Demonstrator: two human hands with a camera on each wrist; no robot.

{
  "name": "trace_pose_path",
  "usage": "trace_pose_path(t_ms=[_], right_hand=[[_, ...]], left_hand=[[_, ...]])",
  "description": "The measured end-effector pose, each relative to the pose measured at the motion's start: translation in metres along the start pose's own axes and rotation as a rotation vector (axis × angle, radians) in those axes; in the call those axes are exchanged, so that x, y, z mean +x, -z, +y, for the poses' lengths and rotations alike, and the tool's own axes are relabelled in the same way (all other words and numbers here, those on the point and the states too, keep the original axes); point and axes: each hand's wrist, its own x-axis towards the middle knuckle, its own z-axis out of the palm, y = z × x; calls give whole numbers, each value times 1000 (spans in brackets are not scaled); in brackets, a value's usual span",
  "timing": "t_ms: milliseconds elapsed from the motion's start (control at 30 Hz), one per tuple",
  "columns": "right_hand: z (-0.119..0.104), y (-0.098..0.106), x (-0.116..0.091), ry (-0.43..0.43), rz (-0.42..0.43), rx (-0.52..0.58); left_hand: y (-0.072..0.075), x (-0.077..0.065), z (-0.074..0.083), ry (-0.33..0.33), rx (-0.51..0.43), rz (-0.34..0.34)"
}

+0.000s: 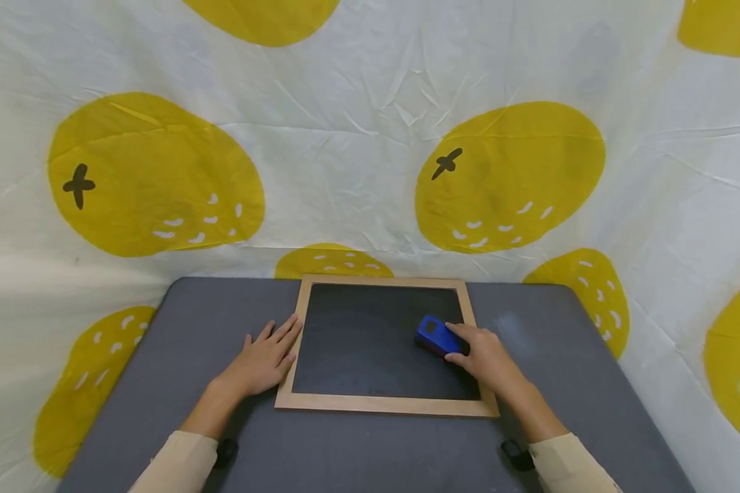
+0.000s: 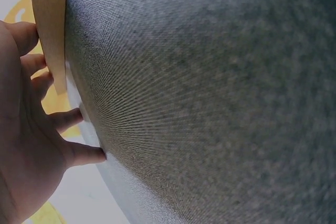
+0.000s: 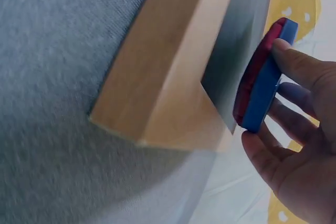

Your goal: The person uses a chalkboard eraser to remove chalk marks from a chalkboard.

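Note:
A small chalkboard (image 1: 370,342) with a light wooden frame (image 1: 388,405) lies on the grey table. My right hand (image 1: 487,355) holds a blue chalkboard eraser (image 1: 434,334) over the right part of the black surface. In the right wrist view, thumb and fingers pinch the eraser (image 3: 262,85) by its blue back, and its dark red felt side faces the board; whether it touches the surface is hard to tell. With fingers spread, my left hand (image 1: 264,359) rests at the board's left edge. The left wrist view shows its fingers (image 2: 86,154) reaching the table beside the wooden frame (image 2: 51,30).
The grey table (image 1: 358,452) extends around the board, whose far edge lies near the table's back edge. Behind and beside it hangs a white cloth (image 1: 333,171) printed with yellow fruit shapes. A dark band (image 1: 518,455) sits at the right wrist.

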Motion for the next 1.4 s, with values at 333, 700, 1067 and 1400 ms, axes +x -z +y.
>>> trace_pose_path(t_ms=[333,700,1067,1400], right_hand=[[25,16,-7,-45,158,44],[69,26,-25,-192,231,-1],[100,24,-29,-319,206,-16],[110,6,-32,-351,188,-87]], left_hand=[[1,1,1,6,6,7],[1,-1,3,12,3,0],[-2,1,-1,9,6,10],[-10,4,-6,9,-2,16]])
